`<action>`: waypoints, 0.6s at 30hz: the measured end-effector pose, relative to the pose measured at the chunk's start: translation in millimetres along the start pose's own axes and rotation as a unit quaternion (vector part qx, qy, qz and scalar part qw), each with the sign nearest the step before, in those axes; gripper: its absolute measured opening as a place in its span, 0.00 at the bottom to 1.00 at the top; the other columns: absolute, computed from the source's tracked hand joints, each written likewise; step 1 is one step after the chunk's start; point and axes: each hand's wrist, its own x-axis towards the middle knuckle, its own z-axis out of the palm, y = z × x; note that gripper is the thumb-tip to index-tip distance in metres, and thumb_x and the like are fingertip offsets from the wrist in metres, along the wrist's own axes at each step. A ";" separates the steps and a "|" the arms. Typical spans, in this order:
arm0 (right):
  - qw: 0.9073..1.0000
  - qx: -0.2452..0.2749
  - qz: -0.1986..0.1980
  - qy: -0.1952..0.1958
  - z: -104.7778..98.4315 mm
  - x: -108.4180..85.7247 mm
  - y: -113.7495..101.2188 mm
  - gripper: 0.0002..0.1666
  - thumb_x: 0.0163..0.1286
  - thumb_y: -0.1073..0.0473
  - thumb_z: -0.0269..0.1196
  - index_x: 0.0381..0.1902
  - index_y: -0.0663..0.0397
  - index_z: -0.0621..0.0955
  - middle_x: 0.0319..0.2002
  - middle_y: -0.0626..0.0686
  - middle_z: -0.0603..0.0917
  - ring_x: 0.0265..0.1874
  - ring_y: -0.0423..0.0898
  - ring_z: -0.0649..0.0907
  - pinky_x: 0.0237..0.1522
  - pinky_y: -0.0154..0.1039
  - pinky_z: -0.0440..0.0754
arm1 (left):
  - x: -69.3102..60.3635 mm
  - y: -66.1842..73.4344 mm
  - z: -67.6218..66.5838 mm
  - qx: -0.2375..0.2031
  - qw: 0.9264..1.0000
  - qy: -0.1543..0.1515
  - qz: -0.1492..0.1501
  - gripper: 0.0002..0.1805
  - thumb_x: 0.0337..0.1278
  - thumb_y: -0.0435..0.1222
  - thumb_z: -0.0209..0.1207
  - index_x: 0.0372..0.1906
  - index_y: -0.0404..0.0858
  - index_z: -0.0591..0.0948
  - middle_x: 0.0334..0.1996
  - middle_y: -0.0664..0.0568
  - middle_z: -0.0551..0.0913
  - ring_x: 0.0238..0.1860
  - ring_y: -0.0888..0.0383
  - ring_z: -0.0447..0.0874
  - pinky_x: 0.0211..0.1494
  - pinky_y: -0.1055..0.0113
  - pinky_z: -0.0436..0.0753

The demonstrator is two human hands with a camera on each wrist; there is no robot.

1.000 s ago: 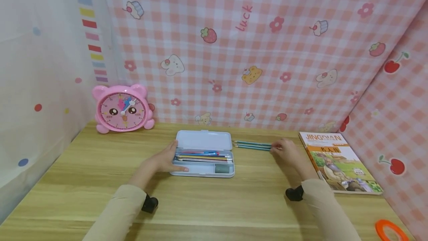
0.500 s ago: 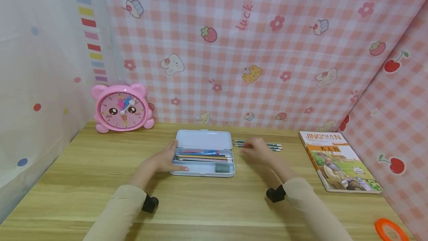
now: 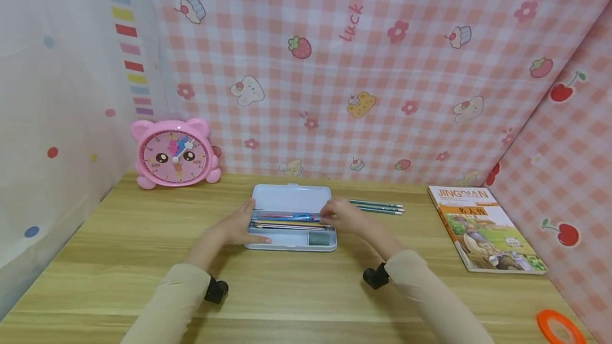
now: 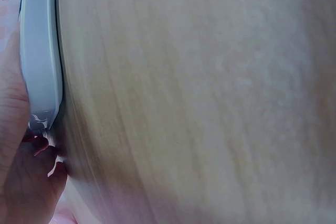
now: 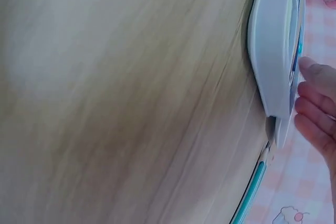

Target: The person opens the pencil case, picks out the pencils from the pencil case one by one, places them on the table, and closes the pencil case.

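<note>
A pale blue pencil box (image 3: 287,248) lies with its lid raised, holding several pens and pencils (image 3: 282,225) plus a dark green block (image 3: 319,239) in the front right compartment. My left hand (image 3: 234,228) grips the box's left end, thumb over the front compartment. At the opposite end, my right hand (image 3: 343,214) has its fingertips over the box's edge, beside a blue pen (image 3: 302,217). The thumb and fingers are slightly bent in the right wrist view; whether they touch the pen cannot be made out. Green pencils (image 3: 380,207) lie right of the box, partly behind this hand.
A pink bear-shaped clock (image 3: 176,154) stands at the back left. On the right lies a book (image 3: 485,230), with an orange ring (image 3: 560,327) near the front right corner. A checked pink cloth (image 3: 325,78) hangs behind the wooden table (image 3: 296,296).
My right hand has moved left, from the far ends of the green pencils, along them to the pencil box. My left hand has stayed on the box.
</note>
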 end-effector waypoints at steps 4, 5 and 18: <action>0.999 -0.006 0.019 -0.039 0.5 3.2 -2.4 0.08 0.60 0.62 0.63 0.34 0.62 0.84 0.33 0.55 0.85 0.33 0.45 0.83 0.36 0.33 0.82 | -0.6 -0.1 -0.3 0.001 1.000 -0.001 -0.002 0.65 0.40 0.59 0.64 0.68 0.22 0.39 0.69 0.27 0.40 0.71 0.36 0.41 0.73 0.48 0.48; 0.999 -0.006 0.024 -0.046 0.4 3.7 -2.9 0.08 0.60 0.62 0.62 0.35 0.62 0.84 0.33 0.55 0.86 0.34 0.45 0.83 0.36 0.33 0.82 | -0.7 0.1 -0.4 0.002 1.000 0.000 -0.001 0.65 0.40 0.59 0.64 0.68 0.21 0.40 0.69 0.27 0.41 0.71 0.36 0.41 0.73 0.48 0.48; 0.997 0.018 0.034 -0.064 -2.1 5.1 -4.4 0.07 0.59 0.66 0.62 0.35 0.62 0.84 0.35 0.55 0.86 0.36 0.47 0.84 0.39 0.36 0.83 | -0.8 0.6 -1.1 0.002 1.000 -0.001 0.001 0.65 0.40 0.59 0.64 0.68 0.22 0.40 0.69 0.27 0.41 0.70 0.36 0.41 0.73 0.47 0.48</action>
